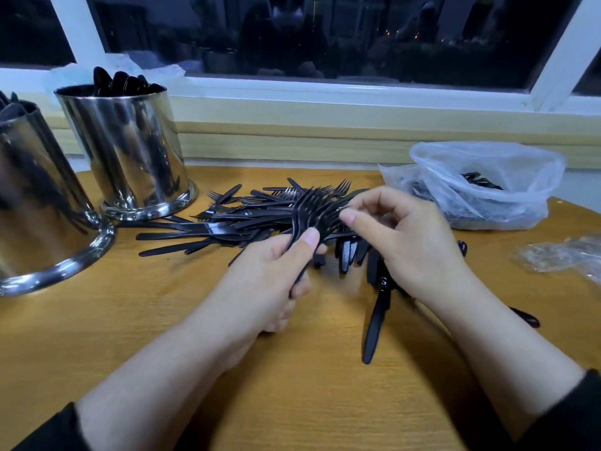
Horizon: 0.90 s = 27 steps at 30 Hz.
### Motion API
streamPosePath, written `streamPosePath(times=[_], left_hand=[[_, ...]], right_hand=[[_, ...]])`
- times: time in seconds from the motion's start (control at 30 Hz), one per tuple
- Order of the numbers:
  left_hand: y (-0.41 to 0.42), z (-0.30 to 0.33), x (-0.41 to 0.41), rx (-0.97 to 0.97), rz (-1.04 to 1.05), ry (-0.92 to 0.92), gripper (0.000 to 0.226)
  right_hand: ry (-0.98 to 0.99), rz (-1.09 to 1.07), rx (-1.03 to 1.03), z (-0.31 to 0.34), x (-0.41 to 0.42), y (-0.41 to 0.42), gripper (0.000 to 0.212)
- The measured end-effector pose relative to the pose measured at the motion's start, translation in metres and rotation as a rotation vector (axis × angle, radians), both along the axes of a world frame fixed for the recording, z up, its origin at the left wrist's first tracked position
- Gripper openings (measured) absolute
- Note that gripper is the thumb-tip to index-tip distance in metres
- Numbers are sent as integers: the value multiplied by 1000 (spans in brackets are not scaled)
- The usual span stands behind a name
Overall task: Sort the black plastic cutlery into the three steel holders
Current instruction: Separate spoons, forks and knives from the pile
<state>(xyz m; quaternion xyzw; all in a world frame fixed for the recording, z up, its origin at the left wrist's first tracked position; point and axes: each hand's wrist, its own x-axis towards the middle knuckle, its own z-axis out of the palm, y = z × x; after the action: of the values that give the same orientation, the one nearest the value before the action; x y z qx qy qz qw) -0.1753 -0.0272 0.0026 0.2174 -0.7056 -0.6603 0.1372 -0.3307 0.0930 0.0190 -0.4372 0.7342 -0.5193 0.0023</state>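
Black plastic forks filled my view as I watched the sorting from afar: the left hand (276, 265) gripped a fanned bundle of forks (317, 211) by the handles, thumb pressed across the necks, tines pointing up and away. The right hand (400, 236) met the bundle at the tines, its fingers curled and its thumb and forefinger pinching at the outermost fork heads, seemingly squaring them up.

Behind the hands, a loose heap of cutlery (227, 219) sprawled over the wooden table (162, 320), with several knives (377, 310) lying under the right wrist. Two steel holders stood at the left: the far holder (130, 151) showed spoon bowls above its rim, while the near holder (42, 203) held dark pieces I could not identify. The third holder was out of frame. A clear plastic bag (484, 183) at the right held more cutlery.

In my judgement these pieces were very light, thin and springy, and smooth enough to slide against each other. A firm squeeze round the stacked handles looked the safest hold, since the slender tines could snap if bent.
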Motion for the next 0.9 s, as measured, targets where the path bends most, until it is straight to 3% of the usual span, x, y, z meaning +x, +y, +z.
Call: streamPosePath(times=[0.13, 0.33, 0.53, 0.63, 0.83, 0.9], left_hand=[[-3, -3, -2, -18, -1, -9, 19], [-1, -5, -4, -118, 43, -22, 28], [-3, -8, -5, -156, 64, 2, 33], [-4, -10, -5, -214, 54, -6, 35], [-4, -10, -5, -231, 45, -12, 36], [-4, -11, -5, -221, 57, -16, 36]], right_hand=[[27, -268, -67, 1, -34, 15, 21], [115, -325, 397, -9, -57, 21, 11], [173, -325, 628, -14, -55, 14, 38], [147, -335, 736, -17, -52, 9, 41], [135, -329, 637, -18, -51, 8, 6], [100, -296, 566, -17, -52, 9, 8]])
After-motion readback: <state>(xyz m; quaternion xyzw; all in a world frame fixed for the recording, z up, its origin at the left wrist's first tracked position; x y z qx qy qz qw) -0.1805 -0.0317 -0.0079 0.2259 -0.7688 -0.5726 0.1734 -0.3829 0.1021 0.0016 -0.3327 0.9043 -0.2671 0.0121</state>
